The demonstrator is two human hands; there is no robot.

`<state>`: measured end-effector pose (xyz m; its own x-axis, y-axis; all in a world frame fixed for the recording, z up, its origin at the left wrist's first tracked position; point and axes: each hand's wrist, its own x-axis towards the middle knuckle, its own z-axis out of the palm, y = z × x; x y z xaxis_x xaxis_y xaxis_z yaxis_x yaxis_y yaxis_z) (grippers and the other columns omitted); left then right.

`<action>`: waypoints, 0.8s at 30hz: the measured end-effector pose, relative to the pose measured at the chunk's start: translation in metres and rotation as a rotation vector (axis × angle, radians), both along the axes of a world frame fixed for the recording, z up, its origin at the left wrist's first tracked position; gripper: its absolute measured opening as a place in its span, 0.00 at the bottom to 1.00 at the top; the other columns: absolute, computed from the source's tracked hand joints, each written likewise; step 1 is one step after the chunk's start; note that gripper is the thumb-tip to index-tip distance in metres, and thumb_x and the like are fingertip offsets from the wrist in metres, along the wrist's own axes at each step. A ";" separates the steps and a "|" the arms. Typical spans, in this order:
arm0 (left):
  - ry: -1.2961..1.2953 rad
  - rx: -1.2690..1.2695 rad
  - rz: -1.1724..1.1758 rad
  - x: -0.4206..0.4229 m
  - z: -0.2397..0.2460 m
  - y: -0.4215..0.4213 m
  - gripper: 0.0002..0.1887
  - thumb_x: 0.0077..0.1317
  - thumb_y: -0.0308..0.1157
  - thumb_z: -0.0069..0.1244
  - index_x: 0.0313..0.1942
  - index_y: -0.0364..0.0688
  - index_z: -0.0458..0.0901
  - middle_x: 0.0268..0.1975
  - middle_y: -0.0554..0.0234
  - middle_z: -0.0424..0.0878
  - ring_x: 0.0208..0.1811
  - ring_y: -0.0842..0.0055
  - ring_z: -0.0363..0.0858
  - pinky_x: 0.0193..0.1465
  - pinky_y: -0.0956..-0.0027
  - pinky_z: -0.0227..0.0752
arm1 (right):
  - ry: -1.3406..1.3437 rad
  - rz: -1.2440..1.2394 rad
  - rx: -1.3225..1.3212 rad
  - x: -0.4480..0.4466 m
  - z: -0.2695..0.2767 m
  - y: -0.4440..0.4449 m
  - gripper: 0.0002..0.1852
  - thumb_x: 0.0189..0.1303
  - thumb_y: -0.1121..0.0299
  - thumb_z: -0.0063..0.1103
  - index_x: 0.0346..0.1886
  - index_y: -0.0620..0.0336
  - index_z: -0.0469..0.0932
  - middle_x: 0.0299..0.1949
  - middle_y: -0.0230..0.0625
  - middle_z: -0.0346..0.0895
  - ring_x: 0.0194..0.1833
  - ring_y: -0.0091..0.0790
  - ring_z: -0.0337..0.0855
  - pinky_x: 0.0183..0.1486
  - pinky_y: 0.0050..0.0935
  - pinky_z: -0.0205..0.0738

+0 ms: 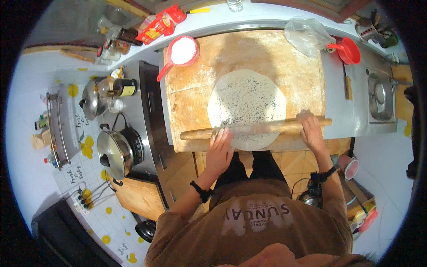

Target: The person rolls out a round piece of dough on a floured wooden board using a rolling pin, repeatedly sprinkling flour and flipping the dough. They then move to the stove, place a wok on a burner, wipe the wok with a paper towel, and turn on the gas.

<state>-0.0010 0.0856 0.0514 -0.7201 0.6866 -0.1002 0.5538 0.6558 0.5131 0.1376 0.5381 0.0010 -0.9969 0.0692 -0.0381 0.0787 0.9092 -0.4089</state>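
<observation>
A large round sheet of dough [247, 96], speckled with dark bits like seeds, lies flat on a floured wooden board [186, 110]. Across its near part runs a long wooden rolling pin [277, 127], blurred along the middle. My left hand [220, 147] rests on the pin left of centre, fingers stretched forward over it. Near the pin's right end, my right hand [312, 131] lies over the wood. Both ends of the pin stick out past my hands. The dough's near edge comes close to the board's front edge.
A red scoop of white powder [182, 50] sits at the board's far left corner, a clear plastic bag [308, 35] at the far right. Beyond are another red scoop [350, 50] and a sink [382, 96]. A lidded pot [115, 155] stands on the left counter.
</observation>
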 end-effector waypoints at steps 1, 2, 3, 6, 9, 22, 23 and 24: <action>0.041 0.016 -0.083 -0.015 0.002 0.006 0.39 0.83 0.38 0.59 0.91 0.42 0.68 0.93 0.47 0.67 0.95 0.49 0.62 0.95 0.36 0.54 | -0.046 -0.026 -0.001 0.020 0.001 -0.011 0.30 0.68 0.79 0.68 0.74 0.62 0.81 0.66 0.53 0.81 0.70 0.63 0.79 0.81 0.64 0.71; 0.108 0.070 -0.138 -0.028 0.003 0.013 0.39 0.83 0.39 0.59 0.90 0.43 0.69 0.92 0.51 0.69 0.94 0.52 0.65 0.95 0.38 0.55 | -0.044 -0.043 -0.039 0.047 0.005 -0.027 0.30 0.66 0.78 0.69 0.73 0.64 0.81 0.63 0.56 0.81 0.66 0.65 0.80 0.75 0.63 0.74; 0.081 -0.029 -0.217 -0.041 0.002 0.019 0.39 0.83 0.40 0.59 0.90 0.44 0.69 0.92 0.53 0.69 0.94 0.53 0.65 0.95 0.38 0.56 | -0.031 -0.106 -0.051 0.074 0.006 -0.052 0.29 0.66 0.76 0.72 0.72 0.63 0.81 0.62 0.56 0.82 0.65 0.66 0.81 0.73 0.63 0.75; 0.090 -0.130 -0.445 -0.078 -0.014 0.036 0.40 0.84 0.45 0.60 0.91 0.46 0.68 0.93 0.57 0.69 0.94 0.57 0.64 0.95 0.39 0.55 | -0.253 -0.381 -0.244 0.142 0.009 -0.134 0.24 0.69 0.71 0.79 0.66 0.62 0.82 0.61 0.54 0.82 0.62 0.66 0.82 0.65 0.59 0.79; 0.141 -0.133 -0.636 -0.105 -0.036 0.072 0.43 0.83 0.48 0.60 0.93 0.48 0.64 0.94 0.58 0.66 0.95 0.60 0.61 0.97 0.39 0.51 | -0.194 -0.522 -0.445 0.173 0.010 -0.198 0.24 0.76 0.64 0.78 0.68 0.65 0.81 0.55 0.57 0.84 0.57 0.67 0.86 0.58 0.61 0.82; 0.206 -0.131 -0.563 -0.127 -0.019 0.164 0.45 0.82 0.49 0.61 0.92 0.43 0.63 0.95 0.54 0.63 0.98 0.59 0.55 0.99 0.41 0.46 | -0.195 -0.665 -0.364 0.169 -0.008 -0.161 0.19 0.71 0.61 0.82 0.49 0.63 0.81 0.43 0.60 0.89 0.46 0.72 0.91 0.46 0.65 0.86; 0.192 -0.125 -0.562 -0.128 -0.026 0.166 0.45 0.82 0.49 0.60 0.92 0.42 0.63 0.96 0.54 0.62 0.98 0.58 0.55 0.99 0.41 0.46 | -0.214 -0.659 -0.370 0.172 -0.010 -0.159 0.19 0.71 0.61 0.82 0.50 0.63 0.81 0.43 0.60 0.89 0.46 0.72 0.92 0.47 0.65 0.86; 0.146 -0.206 -0.561 -0.129 -0.032 0.176 0.45 0.82 0.49 0.60 0.92 0.42 0.63 0.96 0.53 0.62 0.98 0.57 0.55 0.99 0.41 0.45 | -0.227 -0.703 -0.345 0.174 -0.013 -0.154 0.19 0.71 0.62 0.82 0.50 0.62 0.81 0.43 0.59 0.89 0.46 0.70 0.92 0.47 0.65 0.86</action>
